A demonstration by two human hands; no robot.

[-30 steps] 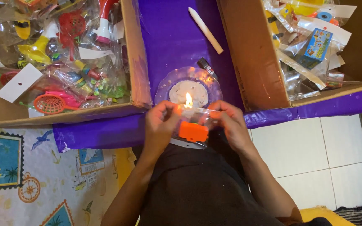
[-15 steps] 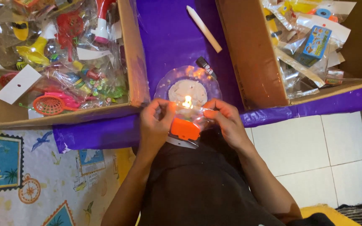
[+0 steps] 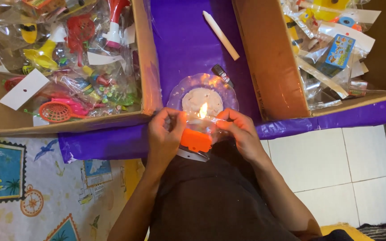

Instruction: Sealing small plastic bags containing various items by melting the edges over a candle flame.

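Pinching a clear packet holding an orange toy, left hand and right hand grip its top edge over a candle flame (cardboard boxes crowd both sides); lighter beyond.

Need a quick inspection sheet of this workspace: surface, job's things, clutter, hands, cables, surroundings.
Surface: purple sheet over the work area.
Job's things: clear bag with orange toy held at a candle flame on a clear plate.
Clutter: unlit white candle, dark lighter.
Hands: left hand and right hand pinch the bag's top edge.
Cables: nothing seen.
Surroundings: two cardboard boxes of bagged toys, patterned mat, white tiles.
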